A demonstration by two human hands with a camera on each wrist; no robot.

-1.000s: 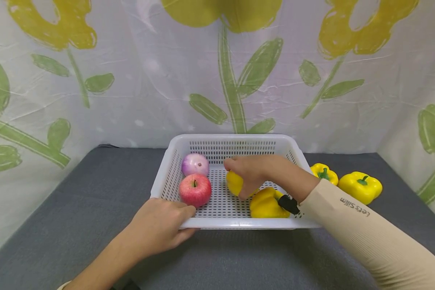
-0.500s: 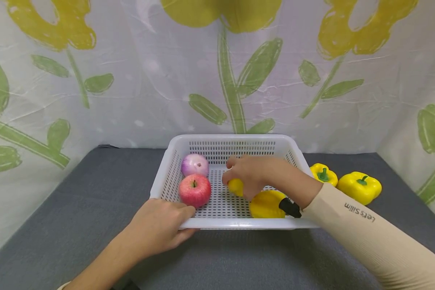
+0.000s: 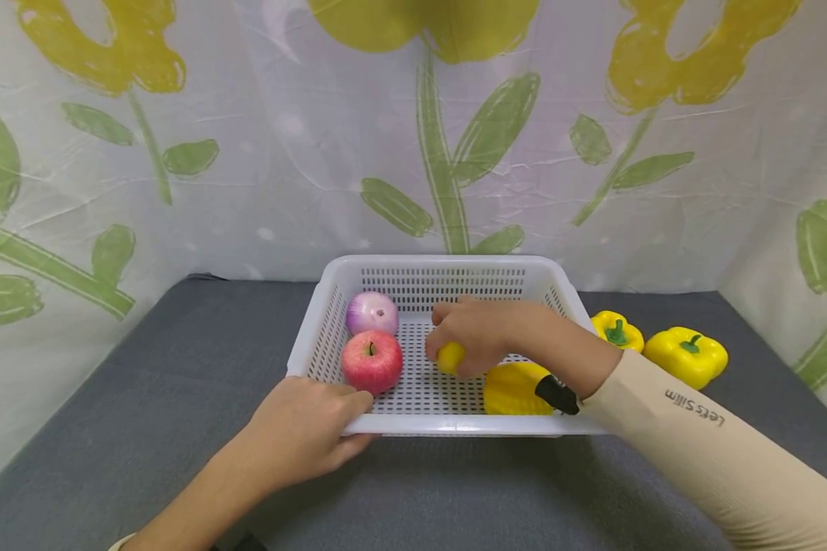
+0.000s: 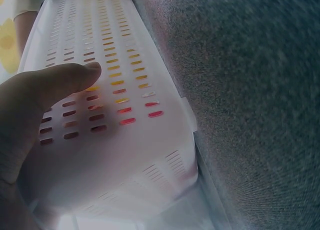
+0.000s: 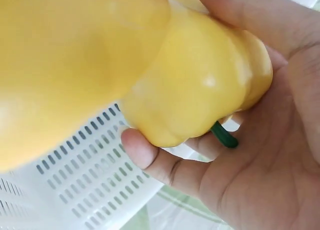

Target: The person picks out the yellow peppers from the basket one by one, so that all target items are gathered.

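Note:
In the head view, a white perforated plastic basket (image 3: 455,425) stands on the table. My left hand (image 3: 310,425) holds its front left rim, with the thumb along the slotted outer wall in the left wrist view. Inside the basket, my right hand (image 3: 489,333) grips a yellow bell pepper (image 3: 450,358). The right wrist view shows this bell pepper (image 5: 210,80) with thumb and fingers around it, its green stem towards the palm. A second yellow bell pepper (image 3: 515,389) lies at the basket's front right, below my right wrist. A red apple (image 3: 372,363) and a purple onion (image 3: 372,314) sit at the left.
Two more yellow bell peppers, one nearer (image 3: 688,358) and one partly behind the basket (image 3: 619,329), lie on the dark grey tabletop (image 3: 145,398) to the right. A flower-print cloth (image 3: 282,191) hangs behind and beside the table.
My right hand has shifted slightly, and less of its bell pepper shows now. The front right bell pepper has turned slightly, hiding its stem. My left hand keeps its place on the rim.

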